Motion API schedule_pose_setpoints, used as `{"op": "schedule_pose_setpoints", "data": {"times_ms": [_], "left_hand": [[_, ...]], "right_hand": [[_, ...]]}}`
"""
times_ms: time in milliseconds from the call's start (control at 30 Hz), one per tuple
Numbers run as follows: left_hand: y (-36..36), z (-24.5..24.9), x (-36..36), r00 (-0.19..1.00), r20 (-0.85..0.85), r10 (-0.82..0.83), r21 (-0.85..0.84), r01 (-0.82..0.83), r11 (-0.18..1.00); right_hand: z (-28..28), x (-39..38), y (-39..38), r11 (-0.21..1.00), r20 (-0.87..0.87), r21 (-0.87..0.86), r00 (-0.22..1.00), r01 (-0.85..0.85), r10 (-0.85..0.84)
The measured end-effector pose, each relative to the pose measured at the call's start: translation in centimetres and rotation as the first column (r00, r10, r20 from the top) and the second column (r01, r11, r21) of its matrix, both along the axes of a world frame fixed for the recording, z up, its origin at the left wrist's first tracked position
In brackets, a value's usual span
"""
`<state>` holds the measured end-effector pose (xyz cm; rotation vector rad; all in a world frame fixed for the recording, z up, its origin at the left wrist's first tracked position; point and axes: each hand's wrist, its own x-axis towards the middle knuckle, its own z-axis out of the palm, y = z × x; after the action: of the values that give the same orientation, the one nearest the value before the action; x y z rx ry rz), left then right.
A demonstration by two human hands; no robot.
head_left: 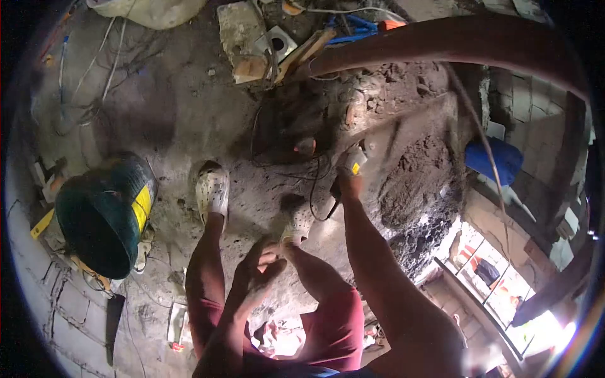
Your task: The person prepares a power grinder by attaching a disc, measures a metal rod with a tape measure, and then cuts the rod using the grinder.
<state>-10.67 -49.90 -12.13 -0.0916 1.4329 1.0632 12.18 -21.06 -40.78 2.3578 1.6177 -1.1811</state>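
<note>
The right hand [350, 180] is closed around the body of a corded power tool [355, 162], which carries a yellow label and is held low, near the dirt-covered floor [265, 189]. Whether the tool touches the floor cannot be told. A black cable [312, 196] loops beside the tool and runs off to its left.

The left hand [259, 268] is well apart from the tool, nearer the wearer's body, with its fingers partly curled and nothing seen in its grasp. It appears over the wearer's lower right leg [315, 271]; whether the two touch is unclear.

Close to the tool on its left, a reddish lump [305, 147] sits on the floor. To the tool's right spreads a heap of dark soil [413, 186], and farther right is a blue object [494, 161], too indistinct to name. Beyond the tool, away from the wearer, lie a rough block [241, 31] and a wooden board [305, 55], with blue tubing-like pieces [353, 30] near them.

Between the tool and the wearer is one light perforated clog [300, 224]; its mate, another clog [213, 191], is planted well to the tool's left. Farther left still, a dark green bucket [94, 220] with a yellow label is tipped, its open mouth turned toward the camera.
</note>
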Motion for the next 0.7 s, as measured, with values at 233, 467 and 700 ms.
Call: {"op": "schedule_pose_setpoints", "data": {"times_ms": [233, 467, 700], "left_hand": [[0.5, -0.3, -1.4, 0.991, 0.132, -0.006, -0.025, 0.009, 1.0], [1.4, -0.2, -2.1, 0.984, 0.176, -0.014, -0.049, 0.023, 0.999], [2.0, 0.1, -3.4, 0.984, 0.178, 0.003, -0.094, 0.014, 0.995]], "right_hand": [[-6.2, 5.5, -1.5, 0.979, 0.044, 0.173, 0.994, -0.11, 0.104], [0.5, -2.8, -0.3, 0.936, 0.611, 0.105, 0.764, -0.335, 0.205], [-2.1, -11.6, -4.4, 0.876, 0.253, 0.145, 0.874, -0.459, 0.416]]}}
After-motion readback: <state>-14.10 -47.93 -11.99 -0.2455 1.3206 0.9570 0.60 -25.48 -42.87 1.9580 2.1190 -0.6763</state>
